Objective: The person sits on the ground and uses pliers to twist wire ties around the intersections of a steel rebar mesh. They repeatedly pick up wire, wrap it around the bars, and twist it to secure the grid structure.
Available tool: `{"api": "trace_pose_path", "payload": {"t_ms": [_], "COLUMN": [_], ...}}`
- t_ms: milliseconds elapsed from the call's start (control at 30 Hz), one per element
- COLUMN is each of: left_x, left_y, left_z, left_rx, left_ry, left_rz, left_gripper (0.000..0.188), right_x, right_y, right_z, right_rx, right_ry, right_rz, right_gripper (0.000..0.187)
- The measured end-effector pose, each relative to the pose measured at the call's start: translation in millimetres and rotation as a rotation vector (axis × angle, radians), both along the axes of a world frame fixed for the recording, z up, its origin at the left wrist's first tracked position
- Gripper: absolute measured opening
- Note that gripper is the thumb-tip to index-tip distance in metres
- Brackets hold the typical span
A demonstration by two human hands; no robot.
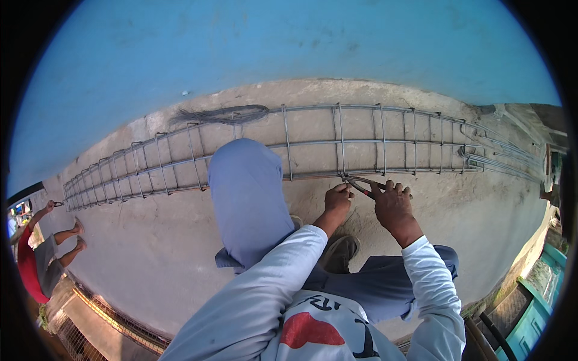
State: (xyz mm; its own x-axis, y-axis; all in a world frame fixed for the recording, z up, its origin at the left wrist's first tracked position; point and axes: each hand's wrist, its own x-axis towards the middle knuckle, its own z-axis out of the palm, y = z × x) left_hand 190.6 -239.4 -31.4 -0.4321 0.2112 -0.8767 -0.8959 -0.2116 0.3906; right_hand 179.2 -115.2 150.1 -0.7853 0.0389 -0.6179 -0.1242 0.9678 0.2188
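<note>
A long rebar cage (pixel 313 144) of thin bars and square stirrups lies across the concrete in front of me. My right hand (pixel 394 207) is closed round the handles of a pair of pincers (pixel 365 188), whose jaws meet the cage's near bottom bar at a stirrup. Just left of the jaws, my left hand (pixel 338 201) pinches its fingers together by the same joint. Whatever lies between those fingers is too small to make out. A bundle of thin tie wire (pixel 226 114) rests over the cage's far side, beyond my raised left knee.
At the far left, a person in a red top (pixel 30 265) reaches toward the cage's end with a small tool. Loose steel rods (pixel 512 157) extend at the right end. A blue wall (pixel 301 42) runs behind; a grating (pixel 120 322) lies at lower left.
</note>
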Motion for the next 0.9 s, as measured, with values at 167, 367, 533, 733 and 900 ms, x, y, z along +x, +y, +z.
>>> {"api": "trace_pose_path", "payload": {"t_ms": [167,367,533,733,900], "left_x": [-2.9,-3.9,-3.8,-6.6,-8.4], "left_y": [-1.2,-2.4,-6.0,-3.1,-6.4], "left_z": [7.6,12.5,14.1,31.6,22.2], "left_rx": [0.004,0.064,0.110,0.041,0.041], "left_ry": [-0.056,-0.057,-0.064,-0.073,-0.175], "left_rz": [0.002,0.035,0.053,0.042,0.063], "left_gripper": [0.019,0.019,0.016,0.013,0.025], "right_x": [0.2,5.1,8.8,59.4,61.0], "right_y": [-10.8,-22.2,-28.4,1.4,27.4], "right_z": [5.2,4.1,4.4,-51.4,-65.2], "right_rx": [0.072,0.144,0.064,-0.080,-0.441], "right_ry": [-0.045,0.011,0.003,0.047,-0.212], "right_rz": [0.021,0.046,-0.071,-0.326,-0.608], "right_gripper": [0.051,0.050,0.044,0.033,0.040]}}
